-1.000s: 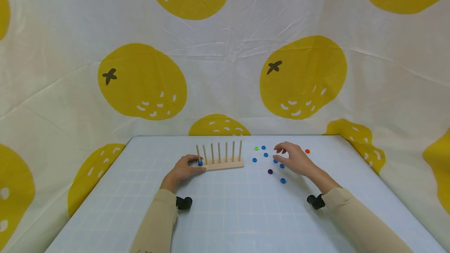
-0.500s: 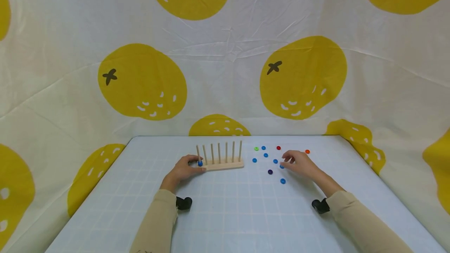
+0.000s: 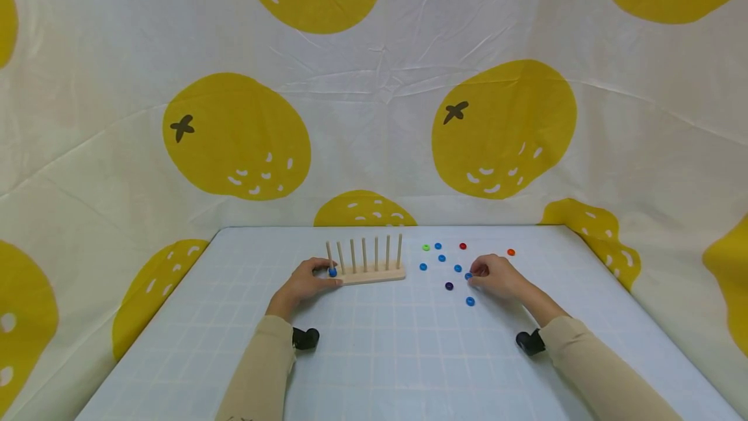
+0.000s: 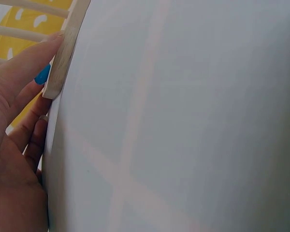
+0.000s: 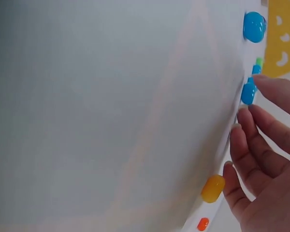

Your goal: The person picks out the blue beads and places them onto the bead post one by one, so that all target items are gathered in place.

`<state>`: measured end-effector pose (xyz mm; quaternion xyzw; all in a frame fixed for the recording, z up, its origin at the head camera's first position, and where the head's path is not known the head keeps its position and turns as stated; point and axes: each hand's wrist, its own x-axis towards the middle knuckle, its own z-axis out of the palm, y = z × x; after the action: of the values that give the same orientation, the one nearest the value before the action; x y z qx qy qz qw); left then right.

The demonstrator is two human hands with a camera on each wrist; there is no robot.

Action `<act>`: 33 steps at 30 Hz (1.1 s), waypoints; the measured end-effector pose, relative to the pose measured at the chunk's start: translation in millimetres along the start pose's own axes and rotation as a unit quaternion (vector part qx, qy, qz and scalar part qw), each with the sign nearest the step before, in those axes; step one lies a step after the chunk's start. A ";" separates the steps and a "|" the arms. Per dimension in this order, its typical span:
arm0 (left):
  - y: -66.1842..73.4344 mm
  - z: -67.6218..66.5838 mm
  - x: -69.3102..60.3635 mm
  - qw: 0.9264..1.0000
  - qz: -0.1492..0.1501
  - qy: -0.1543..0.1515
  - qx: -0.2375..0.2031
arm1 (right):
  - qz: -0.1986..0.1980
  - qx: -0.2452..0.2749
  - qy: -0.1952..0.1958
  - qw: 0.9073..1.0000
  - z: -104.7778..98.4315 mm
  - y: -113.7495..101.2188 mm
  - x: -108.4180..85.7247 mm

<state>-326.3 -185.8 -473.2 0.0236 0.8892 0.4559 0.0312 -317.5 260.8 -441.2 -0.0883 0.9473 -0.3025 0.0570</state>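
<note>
In the head view a wooden peg stand [image 3: 374,275] with a row of upright pegs lies left of centre on the table. My left hand [image 3: 305,279] grips its left end, thumb on the front of the base, as the left wrist view also shows. Blue beads [image 3: 332,272] sit low on the leftmost peg. To the right, my right hand [image 3: 497,275] is down at a small blue ring bead [image 3: 469,276]. The right wrist view has thumb and index finger pinching that blue bead [image 5: 249,93] near the tabletop, the other fingers loosely bent.
Around the right hand lie more blue beads [image 3: 470,301], a dark purple bead [image 3: 448,286], a green bead [image 3: 426,247], a red bead [image 3: 463,246] and an orange bead [image 3: 511,252]. A yellow bead [image 5: 213,188] shows beside the right fingers. A patterned cloth hangs behind the table.
My right hand has moved right and down onto the blue bead, and its thumb and fingers have come together. The red bead has come into sight. My left hand and the stand stay put.
</note>
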 end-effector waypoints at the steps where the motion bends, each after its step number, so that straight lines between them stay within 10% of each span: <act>1: 0.2 -0.1 -0.3 1.000 0.002 0.000 0.001 | 0.001 0.001 0.000 1.000 0.1 -0.5 -0.3; 33: 0.0 -0.7 0.5 1.000 0.006 -0.005 -0.008 | -0.025 0.002 0.012 1.000 4.7 -17.1 10.1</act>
<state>-326.9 -186.4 -472.8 0.0306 0.8851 0.4632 0.0333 -324.3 242.4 -435.6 -0.1082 0.9448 -0.3068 0.0379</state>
